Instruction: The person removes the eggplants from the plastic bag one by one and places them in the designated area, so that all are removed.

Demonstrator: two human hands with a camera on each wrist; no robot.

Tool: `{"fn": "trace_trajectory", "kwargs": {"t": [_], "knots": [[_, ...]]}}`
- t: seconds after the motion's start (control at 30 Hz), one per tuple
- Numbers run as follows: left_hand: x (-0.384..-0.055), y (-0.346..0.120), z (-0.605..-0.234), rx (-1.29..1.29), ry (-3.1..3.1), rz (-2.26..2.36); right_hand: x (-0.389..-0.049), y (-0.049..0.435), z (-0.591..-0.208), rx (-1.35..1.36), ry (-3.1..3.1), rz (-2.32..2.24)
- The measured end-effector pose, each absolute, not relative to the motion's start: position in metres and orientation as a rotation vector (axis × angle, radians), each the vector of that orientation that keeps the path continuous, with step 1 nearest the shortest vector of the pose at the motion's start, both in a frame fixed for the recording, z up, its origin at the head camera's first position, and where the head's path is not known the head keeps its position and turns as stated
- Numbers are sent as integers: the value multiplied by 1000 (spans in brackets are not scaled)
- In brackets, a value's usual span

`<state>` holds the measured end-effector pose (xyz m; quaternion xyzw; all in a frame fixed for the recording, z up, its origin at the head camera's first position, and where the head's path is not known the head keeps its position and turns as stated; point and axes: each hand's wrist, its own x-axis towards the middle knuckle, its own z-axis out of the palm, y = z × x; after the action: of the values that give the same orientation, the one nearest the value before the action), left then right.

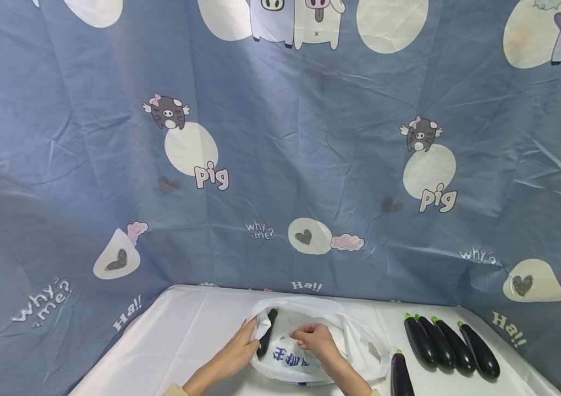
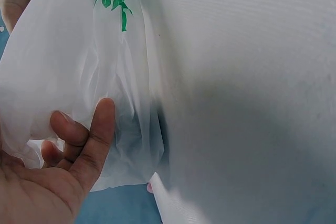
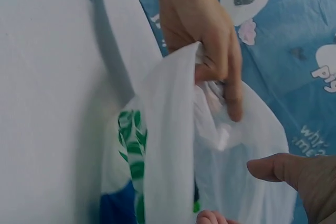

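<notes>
A white plastic bag [image 1: 369,357] with blue and green print lies with its mouth open on the table. Inside, along its left side, is a dark eggplant [image 1: 267,334] with a green tip. My left hand [image 1: 237,349] holds the bag's left rim, its fingers partly curled around the film in the left wrist view. Over the bag's mouth, my right hand [image 1: 317,342] has its fingers loosely bent, with nothing visible in them. The right wrist view shows its thumb [image 3: 275,167] apart from the fingertips [image 3: 210,217]; most of that hand lies outside the view.
To the right of the bag, one eggplant [image 1: 400,374] lies by the table's front edge. Farther right, several eggplants [image 1: 478,352] lie side by side. The table has a white cover [image 1: 181,324], and a blue patterned cloth [image 1: 260,137] hangs behind it.
</notes>
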<state>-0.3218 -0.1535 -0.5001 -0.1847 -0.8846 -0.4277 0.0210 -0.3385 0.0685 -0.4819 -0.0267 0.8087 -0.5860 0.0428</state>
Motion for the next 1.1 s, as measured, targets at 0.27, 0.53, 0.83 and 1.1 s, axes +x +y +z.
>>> {"fn": "trace_trajectory", "kwargs": {"t": [0.27, 0.53, 0.83, 1.1], "knots": [[-323, -154, -501, -587, -2753, -1343, -340, 46, -493, -36, 2540, -1680], [-322, -155, -502, -608, -2727, -1291, -339, 26, -508, -111, 2592, -1713], [-321, -155, -501, -571, -2745, -1307, -340, 14, -519, -158, 2629, -1767], [-319, -155, -501, -524, -2787, -1315, -341, 5, -529, -269, 2728, -1681]]}}
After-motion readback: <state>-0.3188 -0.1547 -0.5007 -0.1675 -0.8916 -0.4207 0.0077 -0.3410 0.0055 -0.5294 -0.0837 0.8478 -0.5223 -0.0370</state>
